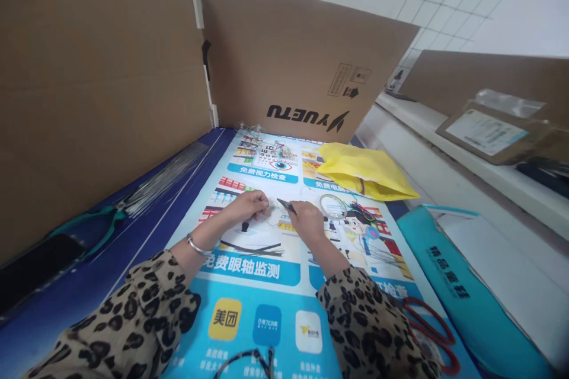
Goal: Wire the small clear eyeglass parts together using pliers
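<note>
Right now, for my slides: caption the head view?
Left hand pinches a pale piece; right hand holds a dark tool over a poster.

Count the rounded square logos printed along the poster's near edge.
3, in a row: yellow rounded square logo on the left, blue logo in the middle, white logo on the right. The right leopard-print sleeve may hide more.

Blue tabletop (89, 284), big printed poster (267, 272) flat over middle, reaching near edge. Left edge: wire bundle (164, 180), teal pliers (95, 228), black phone (31, 266). On poster: tape roll (333, 206), coloured wires (362, 213) just beside it, yellow bag (364, 172) toward far right corner, red rings (431, 325) near right. Teal bag (466, 296) along right edge. Cardboard walls (288, 53) at far and left edges.
</note>
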Action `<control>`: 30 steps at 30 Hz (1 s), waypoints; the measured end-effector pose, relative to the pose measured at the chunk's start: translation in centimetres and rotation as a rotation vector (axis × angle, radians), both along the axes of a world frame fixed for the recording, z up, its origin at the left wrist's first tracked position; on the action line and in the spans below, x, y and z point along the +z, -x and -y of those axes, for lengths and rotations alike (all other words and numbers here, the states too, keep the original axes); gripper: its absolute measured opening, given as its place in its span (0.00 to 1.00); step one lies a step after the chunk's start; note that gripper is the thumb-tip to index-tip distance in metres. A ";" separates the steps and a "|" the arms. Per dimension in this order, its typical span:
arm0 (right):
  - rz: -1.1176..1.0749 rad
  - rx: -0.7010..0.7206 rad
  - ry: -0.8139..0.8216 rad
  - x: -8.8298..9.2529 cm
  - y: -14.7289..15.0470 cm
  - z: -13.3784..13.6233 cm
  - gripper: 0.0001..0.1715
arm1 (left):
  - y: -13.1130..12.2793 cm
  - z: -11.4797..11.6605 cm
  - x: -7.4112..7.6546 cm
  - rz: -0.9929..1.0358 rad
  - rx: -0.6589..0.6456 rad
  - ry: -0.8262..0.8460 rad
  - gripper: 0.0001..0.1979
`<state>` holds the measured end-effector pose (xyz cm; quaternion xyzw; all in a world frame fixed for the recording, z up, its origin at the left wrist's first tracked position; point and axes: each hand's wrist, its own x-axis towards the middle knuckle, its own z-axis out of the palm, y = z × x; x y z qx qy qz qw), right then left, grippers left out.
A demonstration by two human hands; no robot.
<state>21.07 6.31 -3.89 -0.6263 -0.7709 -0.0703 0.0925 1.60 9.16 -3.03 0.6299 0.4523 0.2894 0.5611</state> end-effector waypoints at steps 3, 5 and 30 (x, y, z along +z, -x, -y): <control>-0.020 0.005 -0.002 -0.3 -0.1 -0.2 0.12 | 0.2 -0.1 0.1 0.046 -0.046 0.037 0.11; -0.032 0.005 -0.010 -0.6 -0.2 -0.3 0.12 | 0.3 -0.1 0.2 0.074 -0.069 0.055 0.11; -0.100 0.147 -0.188 -1.2 -0.7 -0.6 0.09 | 1.2 -0.3 0.1 0.058 -0.143 -0.002 0.08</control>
